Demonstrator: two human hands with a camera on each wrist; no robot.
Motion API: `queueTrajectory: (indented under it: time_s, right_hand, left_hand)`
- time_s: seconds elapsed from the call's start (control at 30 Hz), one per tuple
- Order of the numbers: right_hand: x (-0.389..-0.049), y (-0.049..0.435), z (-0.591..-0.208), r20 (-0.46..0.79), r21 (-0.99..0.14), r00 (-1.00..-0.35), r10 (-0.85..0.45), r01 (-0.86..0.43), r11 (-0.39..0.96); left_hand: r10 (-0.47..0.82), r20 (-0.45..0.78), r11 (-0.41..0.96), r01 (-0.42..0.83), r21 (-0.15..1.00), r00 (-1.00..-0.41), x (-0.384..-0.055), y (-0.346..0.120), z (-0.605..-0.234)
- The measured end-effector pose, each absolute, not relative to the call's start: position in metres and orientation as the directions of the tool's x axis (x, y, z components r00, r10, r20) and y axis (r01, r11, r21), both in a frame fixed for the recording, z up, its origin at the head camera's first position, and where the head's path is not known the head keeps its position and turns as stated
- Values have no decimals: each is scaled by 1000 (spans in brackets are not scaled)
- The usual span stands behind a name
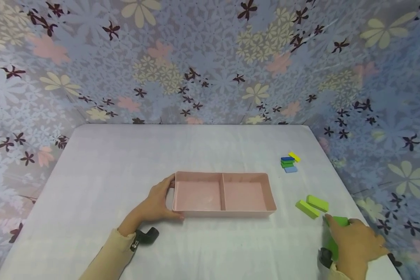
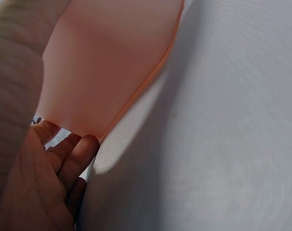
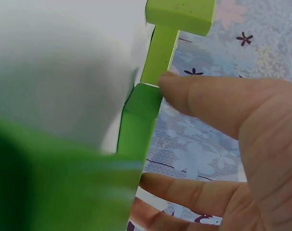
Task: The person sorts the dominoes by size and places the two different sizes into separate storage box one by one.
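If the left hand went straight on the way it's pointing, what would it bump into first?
Probably the near-left end of the pink, rectangular, plastic-looking two-compartment tray. The left hand has its fingers against it now, though a gap shows by the palm.

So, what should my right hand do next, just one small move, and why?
I'd probably carry the green block toward the pink tray. Your right hand already seems to have it between thumb and fingers, while your left hand holds the tray's left end and both compartments face up.
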State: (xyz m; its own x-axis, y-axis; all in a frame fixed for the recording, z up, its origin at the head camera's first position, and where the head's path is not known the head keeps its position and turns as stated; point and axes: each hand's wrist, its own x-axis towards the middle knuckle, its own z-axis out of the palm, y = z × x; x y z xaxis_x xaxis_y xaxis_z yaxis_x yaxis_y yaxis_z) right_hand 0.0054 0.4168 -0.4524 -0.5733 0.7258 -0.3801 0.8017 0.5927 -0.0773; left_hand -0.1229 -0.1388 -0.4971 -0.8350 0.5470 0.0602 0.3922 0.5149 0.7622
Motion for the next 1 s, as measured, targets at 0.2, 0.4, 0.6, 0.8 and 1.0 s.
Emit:
queueTrajectory:
  time_s: [0.2, 0.4, 0.6, 0.8, 1.0]
  right_hand:
    - [5, 394, -443, -329, -55, -584, 742, 796, 603]
    - [9, 396, -443, -274, -103, -591, 759, 802, 588]
    - [3, 389, -437, -237, -126, -602, 762, 797, 590]
    - [6, 383, -430, -213, -151, -596, 774, 803, 577]
    - [9, 372, -424, 6, -333, -633, 774, 729, 598]
  left_hand:
    - [542, 84, 514, 410, 753, -836, -123, -140, -494]
    - [555, 83, 506, 415, 756, -828, -125, -138, -493]
    - [545, 105, 502, 424, 754, -832, -126, -140, -493]
    - [556, 113, 495, 438, 751, -823, -126, -141, -496]
    - [557, 108, 493, 432, 755, -824, -124, -136, -499]
